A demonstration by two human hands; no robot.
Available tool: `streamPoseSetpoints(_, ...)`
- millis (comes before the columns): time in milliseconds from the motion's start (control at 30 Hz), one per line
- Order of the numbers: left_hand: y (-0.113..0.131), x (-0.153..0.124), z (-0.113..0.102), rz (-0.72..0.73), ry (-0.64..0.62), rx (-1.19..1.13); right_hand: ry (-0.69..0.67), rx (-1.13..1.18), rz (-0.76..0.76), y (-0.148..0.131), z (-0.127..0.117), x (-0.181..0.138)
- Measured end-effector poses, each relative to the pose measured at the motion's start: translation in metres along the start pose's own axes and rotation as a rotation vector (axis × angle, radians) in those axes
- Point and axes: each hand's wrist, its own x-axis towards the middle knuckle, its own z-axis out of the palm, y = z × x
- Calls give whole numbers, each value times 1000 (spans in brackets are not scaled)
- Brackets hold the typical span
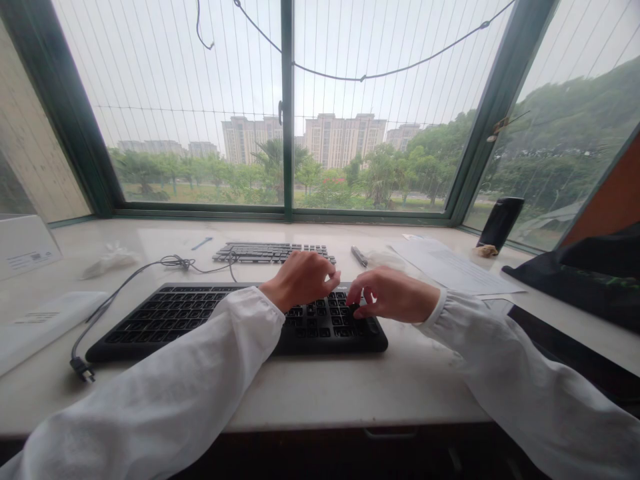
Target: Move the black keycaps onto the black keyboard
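A black keyboard (165,337) lies across the desk before me, and its key positions look stripped of their caps. Over its number pad, my right hand (393,293) pinches a small black keycap (355,308) between thumb and fingers, touching or just above the right-hand columns. My left hand (303,277) is curled closed above the keyboard, left of my right hand. Whatever its fingers hold, if anything, is hidden. Behind the keyboard, loose black keycaps (260,252) are laid out in rows, partly covered by my left hand.
A cable (145,267) with a USB plug (83,370) runs along the left. White boxes (55,313) stand at far left. A pen-like tool (359,256), paper sheets (450,263), a dark cylinder (501,223) and a black bag (590,267) occupy the right. Windows (287,120) close the back.
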Motion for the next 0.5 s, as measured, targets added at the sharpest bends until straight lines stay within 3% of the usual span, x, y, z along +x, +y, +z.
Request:
streamPoseSetpoints(167, 0, 0, 0, -4, -7, 1, 49, -76, -39, -2, -4, -2)
streamPoseSetpoints(500, 0, 0, -1, -1, -18, 8, -11, 118, 21, 9, -10, -2)
